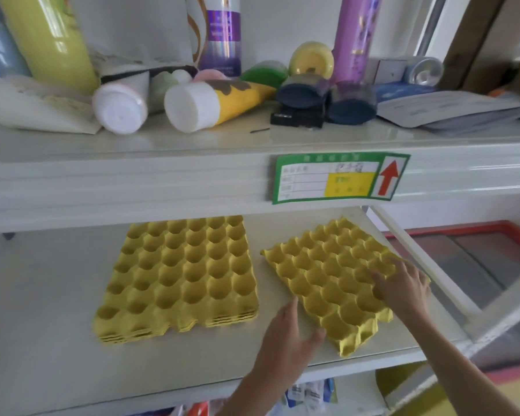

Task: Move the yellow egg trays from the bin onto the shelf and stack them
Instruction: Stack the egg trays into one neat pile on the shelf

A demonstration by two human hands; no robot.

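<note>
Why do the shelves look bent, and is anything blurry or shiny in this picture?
Head view: the wide-angle lens bows the shelf edge; glare streaks the tall green bottle and purple bottle up top; the right hand on the loose egg tray is slightly motion-blurred; the stacked trays look sharper.

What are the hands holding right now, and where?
The single egg tray on the shelf: right hand presses its right edge, left hand touches its near-left edge. Not lifted.

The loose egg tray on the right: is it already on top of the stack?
No, the loose tray lies askew on the shelf beside the stack, apart from it.
</note>
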